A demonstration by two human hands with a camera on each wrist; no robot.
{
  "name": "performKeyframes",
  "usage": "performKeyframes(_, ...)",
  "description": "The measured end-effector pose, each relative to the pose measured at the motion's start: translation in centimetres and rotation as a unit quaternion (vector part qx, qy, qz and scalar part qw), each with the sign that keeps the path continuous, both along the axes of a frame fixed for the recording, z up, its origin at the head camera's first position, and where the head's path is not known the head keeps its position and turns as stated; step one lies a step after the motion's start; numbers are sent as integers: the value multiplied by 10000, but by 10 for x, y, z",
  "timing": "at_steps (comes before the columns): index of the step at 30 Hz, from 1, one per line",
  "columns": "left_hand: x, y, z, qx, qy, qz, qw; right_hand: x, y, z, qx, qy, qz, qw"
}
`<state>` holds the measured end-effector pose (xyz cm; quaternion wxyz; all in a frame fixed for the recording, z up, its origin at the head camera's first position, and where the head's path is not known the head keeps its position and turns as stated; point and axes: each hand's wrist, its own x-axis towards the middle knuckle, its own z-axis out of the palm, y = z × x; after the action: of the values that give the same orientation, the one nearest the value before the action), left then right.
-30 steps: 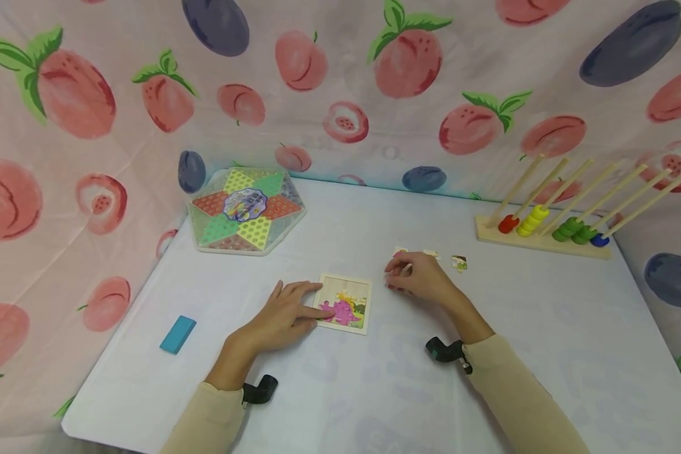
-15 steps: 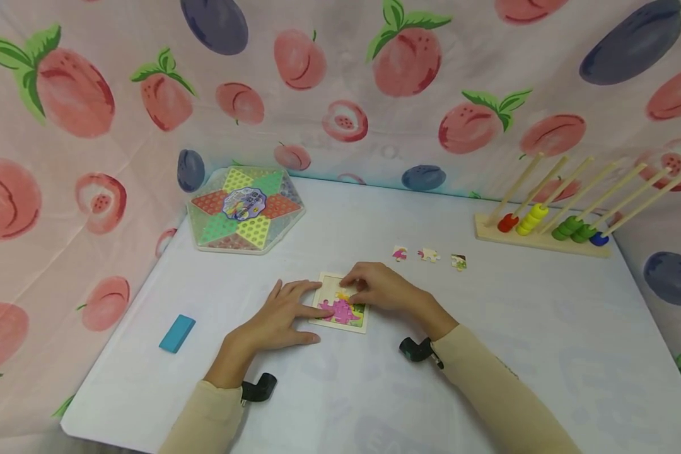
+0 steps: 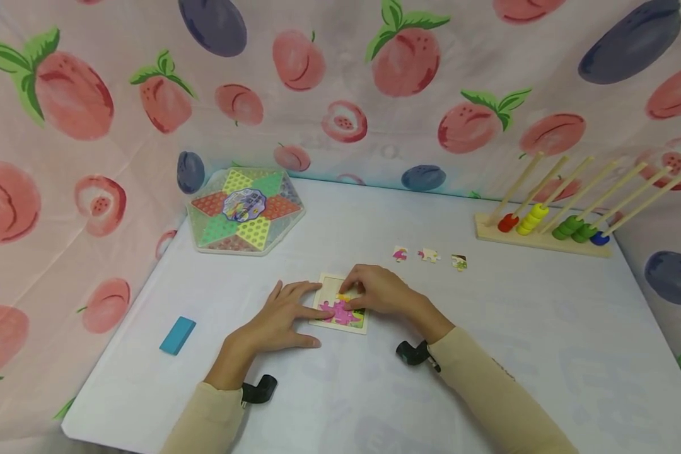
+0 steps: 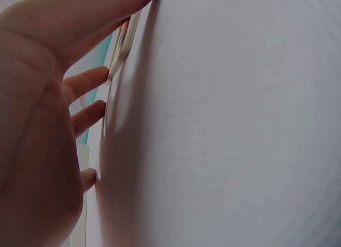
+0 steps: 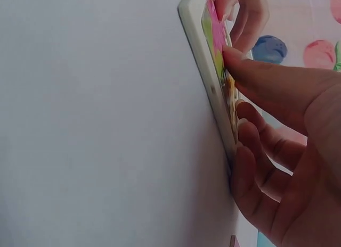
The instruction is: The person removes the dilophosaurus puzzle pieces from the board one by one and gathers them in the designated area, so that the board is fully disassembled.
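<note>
A small wooden jigsaw tray [image 3: 340,329] lies flat on the white table, partly filled with pieces forming a pink dinosaur picture [image 3: 345,315]. My left hand [image 3: 278,320] lies along its left side, fingers spread, index fingertip on the pink part. Over the tray's upper right, my right hand [image 3: 381,289] pinches a jigsaw piece between thumb and curled fingers; the piece itself is mostly hidden. In the right wrist view the thumb [image 5: 266,79] meets the picture surface while other fingertips reach the tray's edge [image 5: 200,58]. The left wrist view shows mostly table beside the left palm [image 4: 37,135].
Three loose jigsaw pieces lie beyond the tray: a pink one [image 3: 400,253], a pale one [image 3: 429,255] and a green-brown one [image 3: 459,262]. A Chinese checkers box [image 3: 227,236], a blue block [image 3: 178,335] and a bead-peg counting rack [image 3: 545,243] stand farther out.
My right hand has come left from beside the loose pieces to the tray, then shifted slightly over it. The left hand keeps its place, its thumb now spread away from the tray.
</note>
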<state>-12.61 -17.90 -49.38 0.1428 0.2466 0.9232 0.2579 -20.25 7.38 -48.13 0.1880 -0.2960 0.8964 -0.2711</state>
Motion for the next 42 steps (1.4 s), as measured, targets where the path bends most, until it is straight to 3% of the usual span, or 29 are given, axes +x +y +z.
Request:
performKeyframes(24, 3, 0, 0, 45, 35, 45, 10000, 1, -5, -2, -113, -331, -49, 9994)
performKeyframes(42, 1, 1, 1, 40, 28, 32, 10000, -1, -2, -3, -263, -138, 57, 9995)
